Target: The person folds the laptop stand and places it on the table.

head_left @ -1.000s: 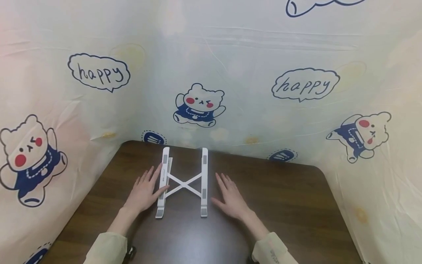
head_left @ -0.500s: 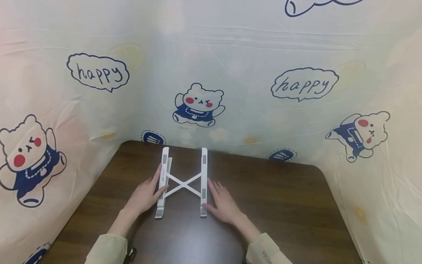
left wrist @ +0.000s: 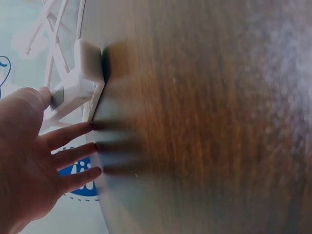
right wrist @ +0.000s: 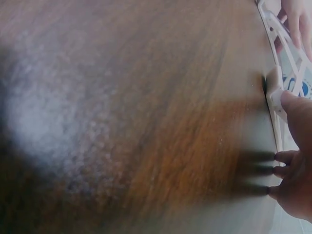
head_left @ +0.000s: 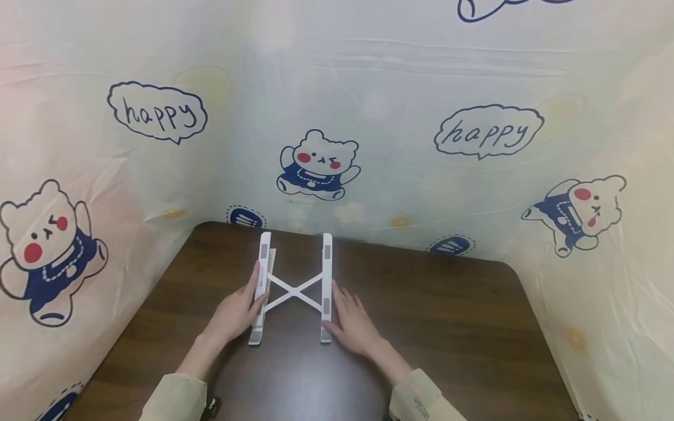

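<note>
While a white X-braced folding stand (head_left: pixel 293 293) sits on a dark brown wood-grain table (head_left: pixel 447 327), its two long rails (head_left: pixel 327 272) running away from the person, my feed shows it lying squarely between two bare hands, neither one nearer. The left hand (head_left: pixel 234 310) and right hand (head_left: pixel 354 320) each touch the rail on their own side, opened fairly wide, thumb laid over it and straight fingers alongside, with no curled grip that I can make out. On the pale fabric backdrop (head_left: pixel 400 76), two cloud-outlined speech bubbles (head_left: pixel 158 113) read "happy"; lettering on the right sleeve (head_left: pixel 423 397) escapes me.
</note>
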Demonstrator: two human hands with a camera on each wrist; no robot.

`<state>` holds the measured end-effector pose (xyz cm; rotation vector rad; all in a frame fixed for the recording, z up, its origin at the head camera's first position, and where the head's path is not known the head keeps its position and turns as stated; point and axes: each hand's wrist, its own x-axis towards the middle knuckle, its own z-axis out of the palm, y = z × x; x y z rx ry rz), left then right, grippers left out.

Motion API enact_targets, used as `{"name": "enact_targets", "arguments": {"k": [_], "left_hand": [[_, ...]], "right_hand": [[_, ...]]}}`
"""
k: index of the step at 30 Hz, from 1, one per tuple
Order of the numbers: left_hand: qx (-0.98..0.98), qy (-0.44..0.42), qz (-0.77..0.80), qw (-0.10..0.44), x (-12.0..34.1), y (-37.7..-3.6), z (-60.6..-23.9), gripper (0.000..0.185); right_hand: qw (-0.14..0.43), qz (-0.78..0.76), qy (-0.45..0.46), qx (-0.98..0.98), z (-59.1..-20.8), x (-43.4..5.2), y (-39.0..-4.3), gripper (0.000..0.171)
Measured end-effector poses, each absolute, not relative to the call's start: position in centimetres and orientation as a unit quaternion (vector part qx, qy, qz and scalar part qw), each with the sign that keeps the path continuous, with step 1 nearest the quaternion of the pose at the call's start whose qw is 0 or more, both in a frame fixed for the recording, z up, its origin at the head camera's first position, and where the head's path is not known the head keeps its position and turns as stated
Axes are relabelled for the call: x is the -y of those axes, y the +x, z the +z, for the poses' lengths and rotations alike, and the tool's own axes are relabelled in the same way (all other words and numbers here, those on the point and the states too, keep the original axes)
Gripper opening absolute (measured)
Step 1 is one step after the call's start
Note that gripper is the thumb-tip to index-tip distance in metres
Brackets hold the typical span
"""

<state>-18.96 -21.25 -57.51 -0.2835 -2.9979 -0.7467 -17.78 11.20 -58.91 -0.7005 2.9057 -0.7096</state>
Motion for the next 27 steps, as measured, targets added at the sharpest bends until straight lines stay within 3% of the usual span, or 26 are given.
{"name": "enact_targets", "arguments": {"k": [12,27], "left_hand": [[0.961,-0.089,-0.261,0.033,20.6,-18.7,-57.9,0.085],[0.958,-0.088,-0.271,0.029,19.3,-18.7,-57.9,0.088]], "right_hand": [[0.038,-0.244,-0.221,-0.944,-58.9,-10.8,-17.3,0.112],[0.021,-0.239,-0.214,-0.947,-59.6,-11.5,-17.3,0.113]]}}
